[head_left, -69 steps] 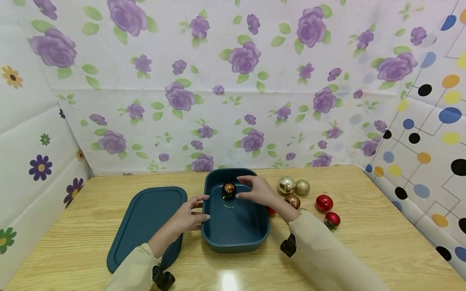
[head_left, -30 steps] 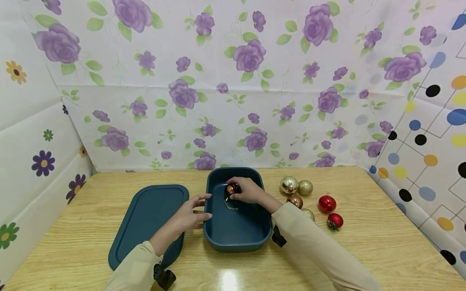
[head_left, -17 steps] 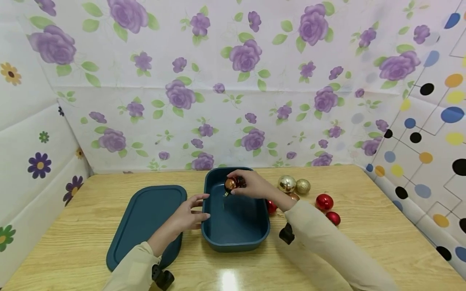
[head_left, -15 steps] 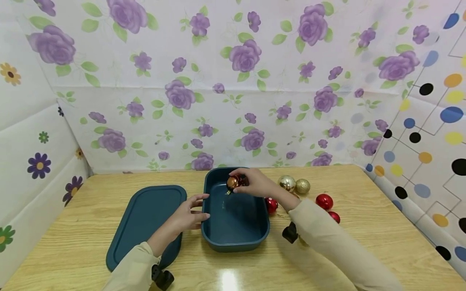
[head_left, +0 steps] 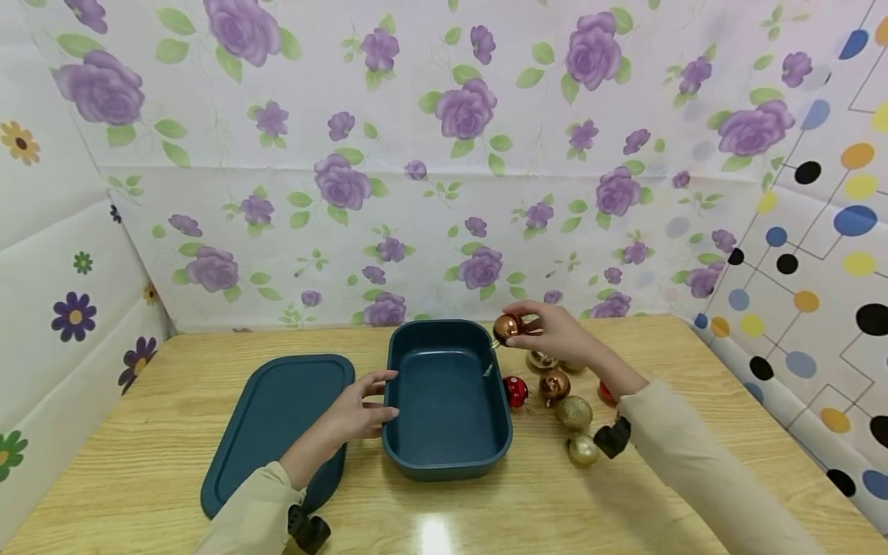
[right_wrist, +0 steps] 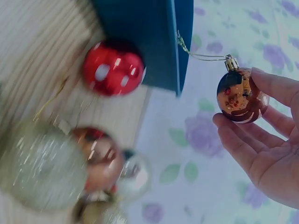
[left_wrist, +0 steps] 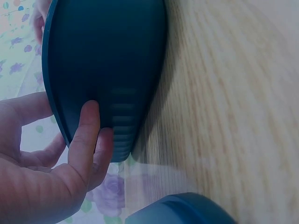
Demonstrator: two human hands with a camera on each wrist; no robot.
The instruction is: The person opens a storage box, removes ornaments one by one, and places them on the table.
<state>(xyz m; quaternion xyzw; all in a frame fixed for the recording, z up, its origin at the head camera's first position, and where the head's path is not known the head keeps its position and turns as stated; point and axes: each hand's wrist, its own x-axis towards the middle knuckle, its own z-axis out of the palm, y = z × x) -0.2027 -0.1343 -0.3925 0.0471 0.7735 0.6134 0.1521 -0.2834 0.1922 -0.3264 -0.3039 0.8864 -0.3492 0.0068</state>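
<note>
A dark teal rectangular box (head_left: 447,467) stands on the wooden table, its inside bare. My left hand (head_left: 355,408) rests at its left side with spread fingers; in the left wrist view, fingertips (left_wrist: 90,112) touch the outer wall while others reach the rim. Just beyond the box's right rim, my right hand (head_left: 555,331) pinches a shiny copper Christmas ball (right_wrist: 240,95) between thumb and fingers, raised above the table. Its gold hanging loop trails toward the box edge in the right wrist view.
A matching teal lid (head_left: 280,424) lies left of the box. Right of it are a red white-dotted ball (head_left: 515,391), another copper ball (head_left: 554,385), a gold glitter ball (head_left: 574,414), a pale gold ball (head_left: 583,449) and others partly hidden by the right arm. Flowered cloth (head_left: 416,231) hangs behind.
My right hand has reached into the box, taken hold of the copper ball, lifted it out and carried it right past the rim. My left hand has stayed at the box's side.
</note>
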